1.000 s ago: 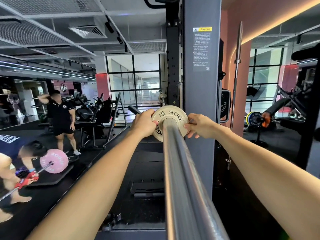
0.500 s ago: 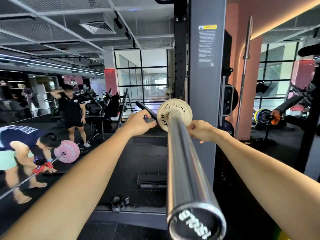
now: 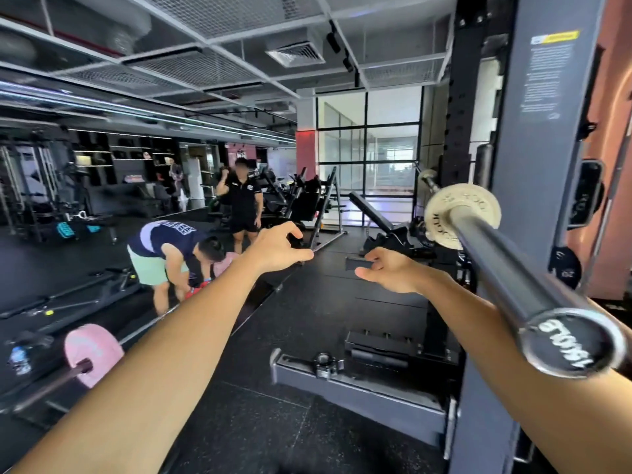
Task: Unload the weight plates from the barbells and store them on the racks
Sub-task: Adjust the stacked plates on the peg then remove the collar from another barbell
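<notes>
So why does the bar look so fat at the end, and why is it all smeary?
Head view: the wide lens swells the near bar end and bends the rack post; motion blur smears the plate, both hands and the ceiling; window glare washes out.

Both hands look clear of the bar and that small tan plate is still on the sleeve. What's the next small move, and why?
Probably bring both hands back onto the small tan plate and slide it toward the sleeve's open end. The left hand and right hand hover left of the bar, holding nothing, and no collar shows between plate and end.
</notes>
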A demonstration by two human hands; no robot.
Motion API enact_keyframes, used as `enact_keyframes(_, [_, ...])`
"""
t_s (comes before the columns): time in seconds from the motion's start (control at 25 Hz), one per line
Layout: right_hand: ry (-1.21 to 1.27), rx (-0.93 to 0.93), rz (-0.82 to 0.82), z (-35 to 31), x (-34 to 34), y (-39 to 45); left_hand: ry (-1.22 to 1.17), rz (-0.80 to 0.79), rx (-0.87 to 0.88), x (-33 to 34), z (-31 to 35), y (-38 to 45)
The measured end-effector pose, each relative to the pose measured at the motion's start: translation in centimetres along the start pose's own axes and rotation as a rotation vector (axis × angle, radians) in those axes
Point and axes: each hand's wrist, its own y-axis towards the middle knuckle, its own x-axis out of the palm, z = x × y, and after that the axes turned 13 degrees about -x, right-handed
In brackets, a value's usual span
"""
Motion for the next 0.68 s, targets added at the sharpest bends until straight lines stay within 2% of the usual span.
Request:
enact_keyframes(0.32, [-0.001, 0.023, 0.042, -5.2, 7.6, 6.2, 0.056, -0.053, 0.027, -3.7, -9.1, 4.0])
enact_keyframes(0.48, [-0.024, 0.107, 0.013, -4.3, 10.5, 7.3, 0.048, -0.135, 0.024, -1.3, -12.0, 6.2])
enact_keyframes(0.68, [-0.061, 0.213, -0.01, 0.8, 13.5, 9.8, 0.041, -0.226, -0.007, 4.3, -14.7, 10.3])
